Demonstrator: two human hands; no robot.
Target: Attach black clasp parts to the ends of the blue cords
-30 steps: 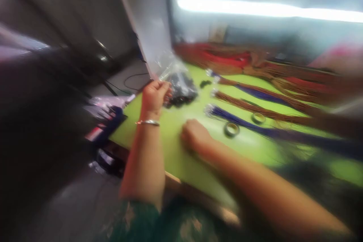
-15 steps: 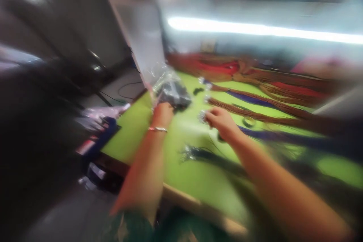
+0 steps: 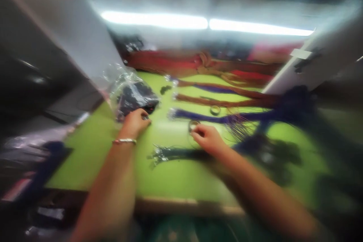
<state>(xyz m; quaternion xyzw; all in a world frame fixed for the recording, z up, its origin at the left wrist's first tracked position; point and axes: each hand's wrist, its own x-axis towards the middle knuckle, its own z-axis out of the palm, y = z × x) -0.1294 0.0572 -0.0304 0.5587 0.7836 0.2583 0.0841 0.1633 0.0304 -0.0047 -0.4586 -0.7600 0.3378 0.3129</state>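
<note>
My left hand (image 3: 134, 124) is closed in front of a clear plastic bag (image 3: 136, 96) of black pieces. A small dark piece (image 3: 145, 117) shows between its thumb and fingers, too blurred to name. My right hand (image 3: 209, 137) is closed, thumb and forefinger pinched on the rim of a dark ring-shaped roll (image 3: 194, 124). Behind this hand lies a purple wire bundle (image 3: 195, 115) with pale ends. A dark wire bundle (image 3: 178, 154) with shiny clear ends lies in front, partly under my right forearm.
On the green tabletop (image 3: 159, 181), brown wire bundles (image 3: 215, 100), a yellowish roll (image 3: 215, 110) and small black pieces (image 3: 165, 89) lie farther back. Red and brown wires (image 3: 170, 60) line the rear. White panels (image 3: 85, 38) stand at the sides under a lit tube (image 3: 155, 19).
The view has swung right. My right hand has left the pale ends of the purple bundle and moved to the dark roll. My left hand has drawn slightly back from the bag.
</note>
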